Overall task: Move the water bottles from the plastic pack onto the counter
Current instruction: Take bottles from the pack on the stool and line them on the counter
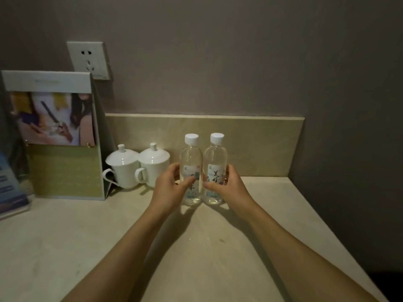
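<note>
Your left hand [169, 188] covers the lower label of the left bottle [191, 171]; your right hand [226, 184] hides part of the right bottle [214, 168]. The stand's [54, 136] heading is too blurred to read. A blue booklet [11, 192] and the bench [65, 247] run off the left edge.

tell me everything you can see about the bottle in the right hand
The right bottle is small, of clear plastic, with a white screw cap and a pale label printed with dark characters. It looks full of clear water and sealed. It stands upright on the beige counter near the back ledge, close beside the other bottle; whether they touch is unclear. The right hand wraps its lower half, fingers behind, thumb across the label.
</note>
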